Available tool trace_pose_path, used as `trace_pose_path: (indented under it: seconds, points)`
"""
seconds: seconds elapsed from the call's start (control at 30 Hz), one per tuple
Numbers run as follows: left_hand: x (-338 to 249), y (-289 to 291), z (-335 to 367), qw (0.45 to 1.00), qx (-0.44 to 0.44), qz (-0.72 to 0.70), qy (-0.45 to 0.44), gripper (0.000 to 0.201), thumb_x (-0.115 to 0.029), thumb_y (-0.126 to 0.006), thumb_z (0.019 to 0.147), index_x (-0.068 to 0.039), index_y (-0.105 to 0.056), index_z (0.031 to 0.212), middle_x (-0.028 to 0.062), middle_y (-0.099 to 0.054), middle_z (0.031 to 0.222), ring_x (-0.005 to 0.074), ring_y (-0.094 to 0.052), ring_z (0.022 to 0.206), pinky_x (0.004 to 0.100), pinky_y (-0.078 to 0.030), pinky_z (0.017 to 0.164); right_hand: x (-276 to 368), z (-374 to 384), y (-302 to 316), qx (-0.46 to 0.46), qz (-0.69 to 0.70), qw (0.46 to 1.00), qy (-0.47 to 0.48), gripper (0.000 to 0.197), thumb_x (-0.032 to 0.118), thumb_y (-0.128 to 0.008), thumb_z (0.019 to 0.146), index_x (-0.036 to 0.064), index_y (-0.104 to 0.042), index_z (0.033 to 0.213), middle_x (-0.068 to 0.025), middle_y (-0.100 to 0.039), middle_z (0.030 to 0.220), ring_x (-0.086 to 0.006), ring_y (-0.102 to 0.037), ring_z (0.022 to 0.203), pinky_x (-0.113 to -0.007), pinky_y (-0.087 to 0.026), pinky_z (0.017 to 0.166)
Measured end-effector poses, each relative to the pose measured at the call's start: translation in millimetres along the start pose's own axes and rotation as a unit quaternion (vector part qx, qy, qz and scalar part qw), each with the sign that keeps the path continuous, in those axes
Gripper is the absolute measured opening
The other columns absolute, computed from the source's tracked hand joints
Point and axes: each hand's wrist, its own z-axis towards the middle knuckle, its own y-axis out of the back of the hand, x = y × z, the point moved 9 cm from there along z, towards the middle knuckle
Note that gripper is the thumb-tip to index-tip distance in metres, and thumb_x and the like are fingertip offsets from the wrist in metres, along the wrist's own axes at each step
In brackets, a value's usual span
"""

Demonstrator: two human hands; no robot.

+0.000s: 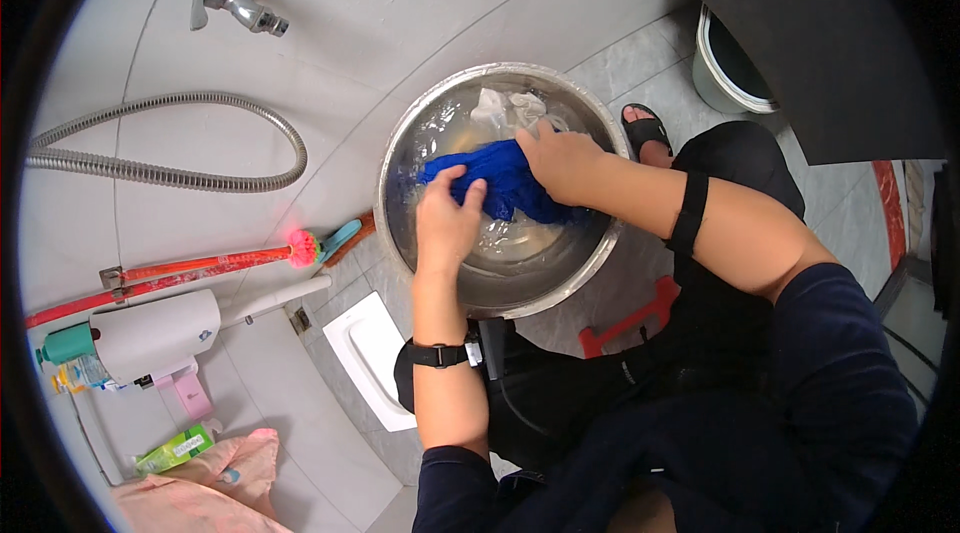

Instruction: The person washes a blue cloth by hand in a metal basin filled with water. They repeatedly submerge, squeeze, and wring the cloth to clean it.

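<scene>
Basin: a round stainless-steel basin (540, 285) stands on the tiled floor (625, 73) near the wall and contains water (440, 125).
Blue cloth: the bunched, wet blue cloth (497, 176) lies across the middle of the basin, inside the rim, between the two hands; how much of it is under water cannot be told.
Left hand: the left hand (447, 218) grips the left part of the blue cloth; thumb and forefinger are a narrow gap apart with fabric between them, and the remaining fingers are largely hidden.
Right hand: the right hand (565, 165) is closed on the upper right part of the blue cloth, thumb extended along its edge; the other fingertips are hidden.
White cloth: a crumpled white cloth (508, 107) lies at the far side of the basin, just beyond the blue cloth.
Straps: a black strap (437, 355) encircles the left forearm; a similar black band (690, 213) encircles the right.
Wall fittings: a chrome tap (240, 3) is mounted at upper left, above a looped flexible metal hose (290, 138).
Brush: a pink-headed brush (303, 248) is positioned left of the basin.
Bucket: a pale bucket (708, 73) stands at upper right, partly covered by a dark panel (810, 43).
</scene>
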Motion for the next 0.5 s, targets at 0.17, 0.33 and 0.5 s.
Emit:
trace_pose_path:
  seconds: [0.17,0.33,0.5]
  points:
    - [-29,-36,-8,0.986,0.121,0.015,-0.115,0.045,-0.025,-0.070,0.090,-0.002,-0.061,0.127,0.0197,-0.068,0.114,0.0304,-0.066,0.100,0.0368,-0.051,0.087,6,-12,-22,0.114,-0.150,0.980,0.056,0.063,0.016,-0.072,0.080,0.0121,-0.050,0.139,-0.0189,-0.060,0.128,-0.0362,-0.066,0.107,-0.044,-0.054,0.088]
    - [-27,-52,-8,0.979,0.189,0.038,-0.065,0.049,-0.030,-0.066,0.094,-0.003,-0.057,0.133,0.0206,-0.067,0.115,0.0307,-0.066,0.102,0.0370,-0.051,0.088,-6,5,-49,0.162,-0.147,0.973,0.075,0.035,0.015,-0.069,0.080,0.0108,-0.071,0.115,-0.0150,-0.070,0.112,-0.0315,-0.069,0.103,-0.044,-0.055,0.085]
    - [-9,-66,-11,0.891,0.170,-0.351,0.232,0.063,-0.060,-0.039,0.099,-0.009,-0.054,0.132,0.0135,-0.062,0.125,0.0295,-0.062,0.112,0.0465,-0.052,0.090,31,7,21,-0.073,0.132,0.986,0.071,0.018,0.022,-0.060,0.081,0.0109,-0.073,0.088,-0.0180,-0.070,0.087,-0.0374,-0.068,0.091,-0.049,-0.053,0.078]
